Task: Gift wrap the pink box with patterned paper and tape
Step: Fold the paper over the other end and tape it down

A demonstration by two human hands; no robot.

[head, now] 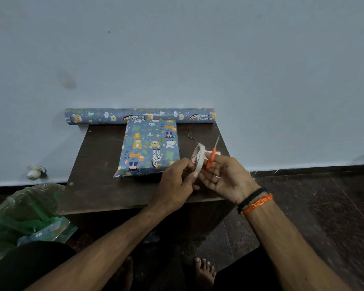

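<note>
Box: the box point(149, 147), wrapped in blue animal-print paper (no pink showing), lies flat on the dark wooden table point(97, 185), its far edge just beside the paper roll.
Paper roll: the roll of patterned paper point(139, 116) lies along the table's far edge against the wall, both ends overhanging the tabletop.
Tape: the tape roll point(199, 157) is held upright above the table's near right part, between the two hands.
Left hand: the left hand point(174, 183) pinches the tape roll's lower edge with curled fingers and thumb.
Right hand: the right hand point(225, 177), palm up, fingers curled, holds the orange-handled scissors point(212, 153), blades pointing up and away; its fingertips also touch the tape roll.
Wrist: black and orange bands point(254, 201) circle the right wrist.
Floor: a green plastic bag point(23, 217) lies left of the table; bare toes point(203, 264) show below.
</note>
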